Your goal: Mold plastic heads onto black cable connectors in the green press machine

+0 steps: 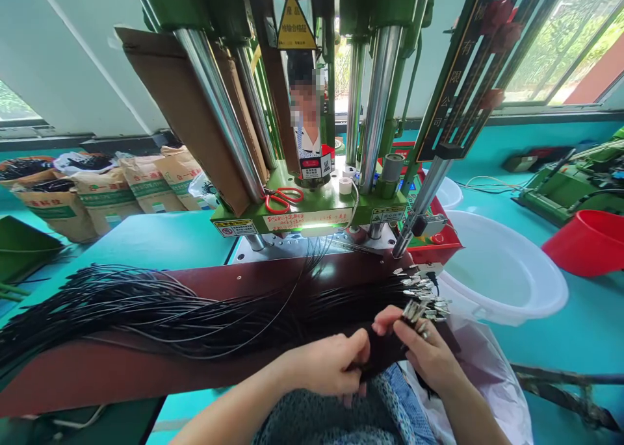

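Observation:
My right hand (429, 354) is closed round a small bunch of cables with silvery metal connectors (414, 310) pointing up between thumb and fingers. To its left, my left hand (331, 362) has its fingers curled together near the dark cables; what they hold, if anything, is hidden. A long pile of black cables (146, 308) lies across the brown bench top (97, 380), and its silvery connector ends (429, 299) are gathered at the right, just beyond my right hand. Some thin cables run up to the metal plate of the machine.
A green press (312, 204) with steel columns stands behind the bench, with red scissors (283, 199) on its ledge. A white tub (507, 269) and a red bucket (589, 240) are at the right. Paper sacks (107, 195) stand at the left. A person is visible behind the press.

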{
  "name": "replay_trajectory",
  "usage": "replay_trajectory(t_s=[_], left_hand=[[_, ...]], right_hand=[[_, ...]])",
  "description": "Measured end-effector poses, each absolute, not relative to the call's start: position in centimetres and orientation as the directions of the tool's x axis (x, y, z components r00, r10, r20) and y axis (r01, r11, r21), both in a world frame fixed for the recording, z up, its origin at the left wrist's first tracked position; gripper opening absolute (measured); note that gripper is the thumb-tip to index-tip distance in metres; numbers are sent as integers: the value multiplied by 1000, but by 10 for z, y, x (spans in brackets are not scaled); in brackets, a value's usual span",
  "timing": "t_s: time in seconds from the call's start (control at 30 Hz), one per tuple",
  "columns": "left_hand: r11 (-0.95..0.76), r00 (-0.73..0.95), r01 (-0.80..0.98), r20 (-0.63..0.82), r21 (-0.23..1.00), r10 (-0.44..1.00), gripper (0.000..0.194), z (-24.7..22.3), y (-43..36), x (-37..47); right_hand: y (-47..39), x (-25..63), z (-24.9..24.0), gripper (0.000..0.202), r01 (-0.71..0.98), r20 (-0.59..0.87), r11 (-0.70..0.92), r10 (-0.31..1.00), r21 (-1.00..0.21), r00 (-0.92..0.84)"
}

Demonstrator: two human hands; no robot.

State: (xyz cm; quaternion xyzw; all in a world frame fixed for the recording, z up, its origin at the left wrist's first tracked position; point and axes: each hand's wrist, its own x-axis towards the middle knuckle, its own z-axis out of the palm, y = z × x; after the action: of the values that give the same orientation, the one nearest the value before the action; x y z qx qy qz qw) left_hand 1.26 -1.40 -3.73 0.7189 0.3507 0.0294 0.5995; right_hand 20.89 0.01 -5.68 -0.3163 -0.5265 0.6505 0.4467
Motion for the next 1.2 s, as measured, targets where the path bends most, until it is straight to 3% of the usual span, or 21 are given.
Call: replay_trajectory(t_s=[0.07, 0.1, 0.17, 0.27, 0.37, 0.5, 0.57, 0.87, 0.97, 1.03, 1.1, 1.17, 1.2], left_hand=[[135, 845, 286, -316, 949, 431, 36, -45, -26, 17], [203, 852, 183, -258, 962, 455, 33, -49, -32, 21], [314, 755, -15, -195, 949, 626, 24, -55, -42, 33], [426, 515, -199, -276, 882, 812, 34, -64, -51, 52], [458, 481, -165, -335, 873, 810, 30, -68, -52, 62], [438, 427, -103, -358, 893, 830, 28, -66, -47, 67], [426, 393, -130, -348, 895, 851, 31, -65, -44, 71], [340, 261, -269, -272, 901, 926, 42, -73, -32, 87], [264, 91, -324, -248, 909, 965, 41, -68, -19, 77], [228, -23, -384, -256, 895, 966, 41, -67, -11, 67], [193, -72, -426, -245, 884, 967, 39, -69, -5, 59], [167, -91, -444, -230, 880, 969, 36, -74, -2, 54], [159, -97, -448, -225, 880, 969, 36, -77, -1, 52]], right_hand=[[-9, 201, -55, 21, -173, 88, -16, 815, -985, -573], [-13, 196, -55, 22, -155, 82, -21, 772, -988, -630], [-15, 188, -57, 23, -115, 12, -88, 742, -989, -670], [-5, 184, -59, 34, -183, -74, -251, 755, -950, -652], [15, 187, -49, 43, -231, 17, -160, 788, -960, -615], [35, 191, -26, 35, 152, 23, 178, 717, -972, -697], [37, 190, -20, 37, 238, -12, 257, 656, -937, -755], [47, 184, -23, 46, 180, -24, 270, 497, -946, -867], [79, 185, -25, 44, 222, 23, 325, 607, -919, -794], [108, 183, -33, 39, 549, 42, 476, 780, -687, -625], [134, 178, -45, 32, 833, 81, 511, 858, -209, -506], [152, 171, -57, 31, 869, 83, 494, 866, 12, -493], [157, 168, -62, 30, 865, 71, 501, 862, 39, -502]])
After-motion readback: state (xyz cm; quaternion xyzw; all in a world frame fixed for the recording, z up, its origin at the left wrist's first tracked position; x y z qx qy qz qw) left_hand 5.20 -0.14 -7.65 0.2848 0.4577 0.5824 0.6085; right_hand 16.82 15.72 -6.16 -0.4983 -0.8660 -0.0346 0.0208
